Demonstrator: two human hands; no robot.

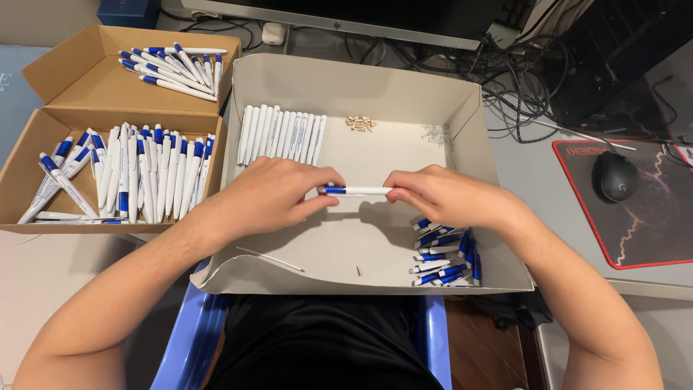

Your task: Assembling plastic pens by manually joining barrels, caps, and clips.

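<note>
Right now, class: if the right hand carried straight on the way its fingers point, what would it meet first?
The right hand points leftward along the pen it holds, so it would probably meet the left hand gripping the pen's other end.

We see a grey table (527, 166) under even indoor light. At its back edge sits a monitor base (339, 22) beside a tangle of black cables (520, 72). A dark mouse (615, 177) rests on a red-edged mat (650, 209), and a blue chair (189, 339) shows below.
</note>
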